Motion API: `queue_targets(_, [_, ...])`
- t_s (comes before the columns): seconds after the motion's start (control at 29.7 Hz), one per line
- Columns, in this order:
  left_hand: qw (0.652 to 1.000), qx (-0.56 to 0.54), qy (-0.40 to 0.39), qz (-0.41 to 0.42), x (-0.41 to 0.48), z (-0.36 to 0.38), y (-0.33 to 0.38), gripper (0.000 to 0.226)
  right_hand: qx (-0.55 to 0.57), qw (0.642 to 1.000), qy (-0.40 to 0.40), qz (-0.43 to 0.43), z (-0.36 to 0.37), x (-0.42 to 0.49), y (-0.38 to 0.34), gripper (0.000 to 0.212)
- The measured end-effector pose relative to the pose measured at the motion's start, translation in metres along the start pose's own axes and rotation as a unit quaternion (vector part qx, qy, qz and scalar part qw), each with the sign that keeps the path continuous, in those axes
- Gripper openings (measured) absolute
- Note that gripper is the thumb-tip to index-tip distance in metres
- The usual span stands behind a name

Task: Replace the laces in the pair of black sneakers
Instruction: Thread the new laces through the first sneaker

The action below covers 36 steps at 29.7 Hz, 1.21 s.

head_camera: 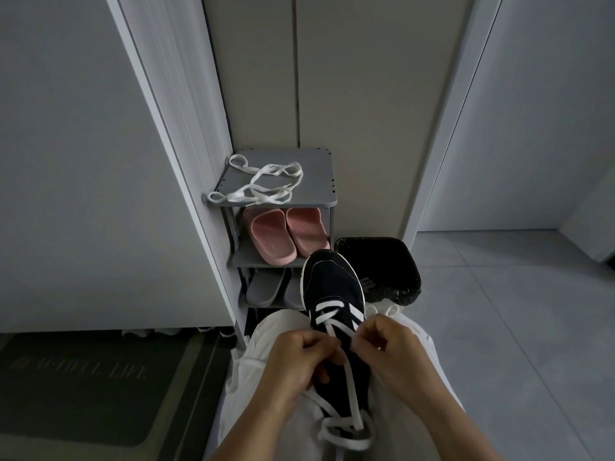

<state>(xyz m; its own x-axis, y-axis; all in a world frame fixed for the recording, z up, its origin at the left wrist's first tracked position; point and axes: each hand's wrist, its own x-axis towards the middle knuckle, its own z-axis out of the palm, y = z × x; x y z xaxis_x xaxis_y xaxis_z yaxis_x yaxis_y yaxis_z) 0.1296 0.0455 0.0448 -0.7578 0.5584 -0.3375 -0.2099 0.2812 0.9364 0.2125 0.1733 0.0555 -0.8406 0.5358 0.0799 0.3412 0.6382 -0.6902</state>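
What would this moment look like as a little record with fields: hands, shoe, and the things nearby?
Left hand: pinches the white lace
Right hand: pinches the same lace
Black sneaker: on the person's lap, toe pointing away, lower eyelets laced
Spare laces: loose on top of the grey shoe rack
Rack shelves: pink slippers above grey slippers
Beside rack: bin lined with a black bag

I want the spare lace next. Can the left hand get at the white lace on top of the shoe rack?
Probably, once freed: the left hand now pinches the sneaker's lace. The white lace lies uncovered on the shoe rack top, nothing between.
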Motion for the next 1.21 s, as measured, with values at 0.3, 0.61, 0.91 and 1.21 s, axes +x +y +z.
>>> queue_targets(0.3, [1.0,0.006,0.004,-0.003,-0.004,0.002,-0.001,0.019,0.009,0.991,-0.126,0.039,-0.004,0.007,-0.001,0.011])
queue_targets(0.61, [0.987,-0.141,0.006,-0.077,-0.006,0.005,0.0,0.021,0.086,0.99,-0.093,0.064,0.008,-0.008,-0.007,0.017])
queue_targets(0.91, [0.991,-0.12,0.034,-0.042,-0.003,-0.005,-0.001,0.01,0.263,0.939,-0.189,0.112,-0.005,0.001,0.001,0.005])
queue_targets(1.21, [0.909,0.29,0.082,0.287,0.005,-0.012,0.007,0.033,0.42,0.873,-0.246,0.023,-0.034,0.015,-0.011,0.017])
